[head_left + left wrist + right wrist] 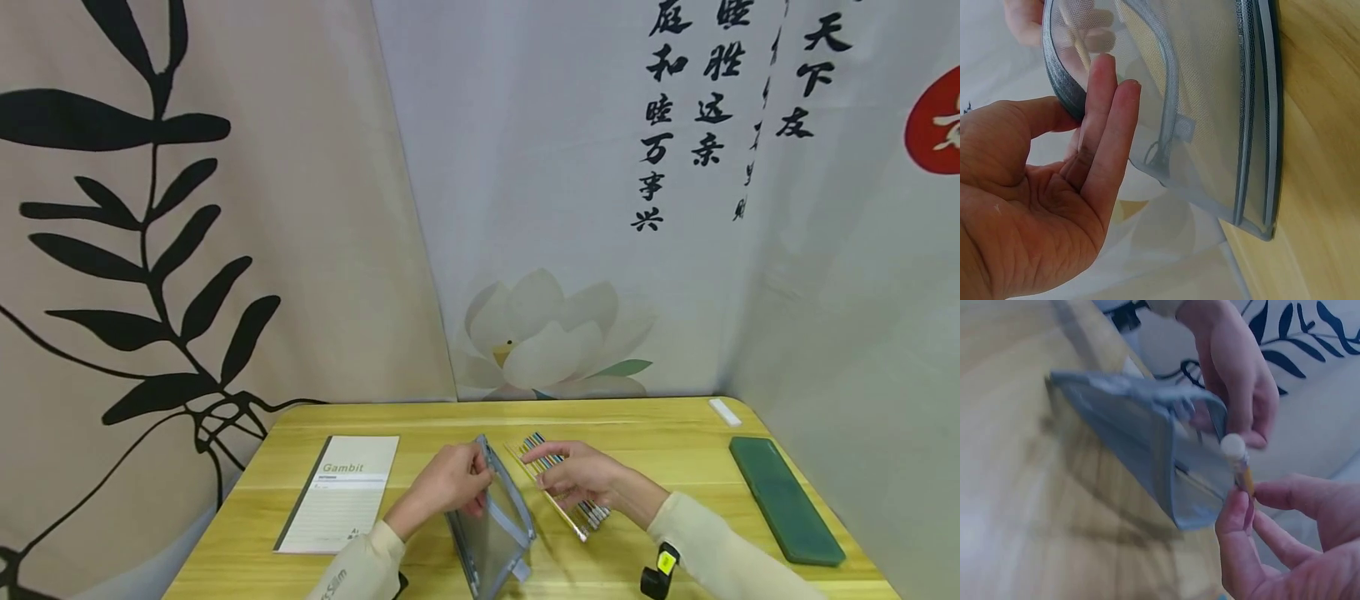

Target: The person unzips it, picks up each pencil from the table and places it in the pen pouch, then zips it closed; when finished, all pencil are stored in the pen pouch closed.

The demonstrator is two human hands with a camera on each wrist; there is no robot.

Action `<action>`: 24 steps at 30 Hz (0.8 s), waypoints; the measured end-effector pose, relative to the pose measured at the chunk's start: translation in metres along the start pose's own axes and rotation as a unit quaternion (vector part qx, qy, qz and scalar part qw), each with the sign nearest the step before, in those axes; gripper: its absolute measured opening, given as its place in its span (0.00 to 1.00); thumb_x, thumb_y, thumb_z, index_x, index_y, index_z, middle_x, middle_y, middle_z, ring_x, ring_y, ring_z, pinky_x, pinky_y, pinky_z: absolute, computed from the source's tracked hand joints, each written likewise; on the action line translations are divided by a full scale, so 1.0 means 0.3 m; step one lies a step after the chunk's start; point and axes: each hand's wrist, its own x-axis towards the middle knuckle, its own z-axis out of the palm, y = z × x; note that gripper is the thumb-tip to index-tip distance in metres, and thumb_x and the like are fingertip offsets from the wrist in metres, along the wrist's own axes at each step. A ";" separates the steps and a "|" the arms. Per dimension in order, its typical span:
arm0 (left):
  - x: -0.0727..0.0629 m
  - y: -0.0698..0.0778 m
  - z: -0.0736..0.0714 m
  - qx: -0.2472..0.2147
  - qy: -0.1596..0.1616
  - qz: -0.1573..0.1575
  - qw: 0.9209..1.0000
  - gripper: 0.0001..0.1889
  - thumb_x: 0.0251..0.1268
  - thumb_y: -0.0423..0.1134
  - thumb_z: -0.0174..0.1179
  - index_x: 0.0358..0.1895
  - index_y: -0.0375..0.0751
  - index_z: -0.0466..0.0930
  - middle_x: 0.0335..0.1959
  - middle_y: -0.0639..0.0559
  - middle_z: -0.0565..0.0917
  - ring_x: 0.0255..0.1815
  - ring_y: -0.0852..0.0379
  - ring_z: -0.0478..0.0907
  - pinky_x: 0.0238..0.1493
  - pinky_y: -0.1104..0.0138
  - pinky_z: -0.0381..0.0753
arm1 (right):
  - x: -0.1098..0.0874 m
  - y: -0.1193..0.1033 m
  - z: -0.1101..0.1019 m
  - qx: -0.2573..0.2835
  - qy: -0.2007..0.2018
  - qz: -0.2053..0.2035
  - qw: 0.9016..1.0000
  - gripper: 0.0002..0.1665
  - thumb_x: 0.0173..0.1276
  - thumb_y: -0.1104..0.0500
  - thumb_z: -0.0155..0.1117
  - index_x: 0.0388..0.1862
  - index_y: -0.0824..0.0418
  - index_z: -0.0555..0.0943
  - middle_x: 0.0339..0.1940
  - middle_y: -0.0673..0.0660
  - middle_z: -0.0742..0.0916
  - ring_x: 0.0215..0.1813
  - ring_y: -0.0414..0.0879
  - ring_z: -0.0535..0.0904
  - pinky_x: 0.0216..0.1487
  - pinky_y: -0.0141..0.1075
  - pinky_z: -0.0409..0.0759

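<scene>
My left hand [448, 479] pinches the upper edge of a grey mesh zip pencil case [501, 518], holding its mouth apart above the table. In the left wrist view, thumb and fingers grip the zip edge of the case [1169, 81], and the other fingers lie along the mesh. My right hand [581, 477] is just right of the case. In the right wrist view, its fingertips pinch a pencil [1235, 449] with a white eraser end, close to the open mouth. A thin stick-like item [1200, 486] shows inside the case. Several striped pencils [598, 514] lie beneath my right hand.
A Gambit notebook [343, 492] lies on the table's left side. At the right are a green case [786, 500] and, near the back corner, a small white block [724, 412]. Printed curtains [570, 208] stand behind the wooden table [652, 429].
</scene>
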 end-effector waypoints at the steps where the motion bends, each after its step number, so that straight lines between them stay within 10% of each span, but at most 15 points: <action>1: 0.000 -0.001 0.000 -0.001 0.000 -0.001 1.000 0.10 0.77 0.34 0.60 0.32 0.40 0.76 0.20 0.50 0.85 0.19 0.49 0.88 0.28 0.48 0.92 | 0.000 0.000 0.014 0.004 -0.007 0.002 1.000 0.32 0.69 0.67 0.66 0.73 0.64 0.75 0.27 0.48 0.83 0.21 0.35 0.67 0.22 0.26 0.75; 17: -0.011 0.017 0.005 -0.008 -0.006 0.006 1.000 0.09 0.75 0.34 0.60 0.32 0.40 0.76 0.20 0.49 0.85 0.18 0.50 0.87 0.26 0.52 0.92 | 0.082 0.008 0.121 0.026 0.001 0.032 0.999 0.26 0.67 0.65 0.69 0.65 0.59 0.81 0.38 0.53 0.89 0.36 0.41 0.86 0.34 0.33 0.88; 24: -0.007 0.028 0.019 -0.032 -0.018 0.002 0.999 0.08 0.74 0.33 0.60 0.33 0.39 0.76 0.21 0.47 0.85 0.18 0.52 0.87 0.28 0.50 0.93 | 0.117 0.008 0.135 0.025 0.015 0.026 0.999 0.31 0.64 0.67 0.69 0.67 0.60 0.78 0.30 0.52 0.89 0.28 0.39 0.82 0.26 0.30 0.83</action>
